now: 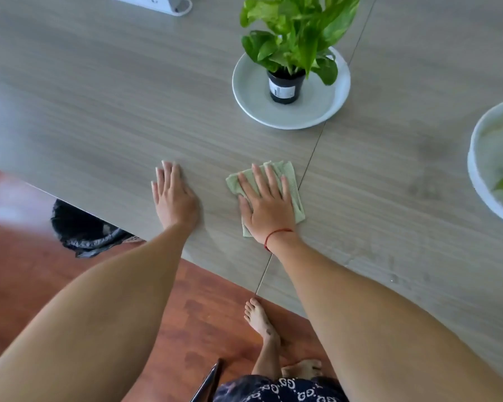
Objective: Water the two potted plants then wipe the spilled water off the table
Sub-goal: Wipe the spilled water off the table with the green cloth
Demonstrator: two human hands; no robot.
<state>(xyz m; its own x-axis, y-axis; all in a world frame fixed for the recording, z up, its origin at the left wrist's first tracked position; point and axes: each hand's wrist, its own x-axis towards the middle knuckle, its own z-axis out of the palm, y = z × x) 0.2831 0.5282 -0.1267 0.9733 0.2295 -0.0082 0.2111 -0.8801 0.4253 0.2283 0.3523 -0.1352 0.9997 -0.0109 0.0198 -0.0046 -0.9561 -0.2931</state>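
Note:
A leafy green plant in a small black pot [285, 86] stands on a white saucer [250, 91] at the back middle of the grey wood-grain table [99, 97]. A second white saucer [476, 158] with blurred green leaves shows at the right edge. My right hand [266, 203] lies flat, fingers spread, pressing a folded pale green cloth [294, 187] onto the table near the seam. My left hand [173, 195] rests flat and empty on the table, left of the cloth. Faint damp marks [424, 169] show on the table right of the cloth.
A white power strip [154, 2] lies at the table's far edge. Below the near edge are a reddish wooden floor [18, 256], a black bin with a bag [82, 230] and my bare foot [259, 317].

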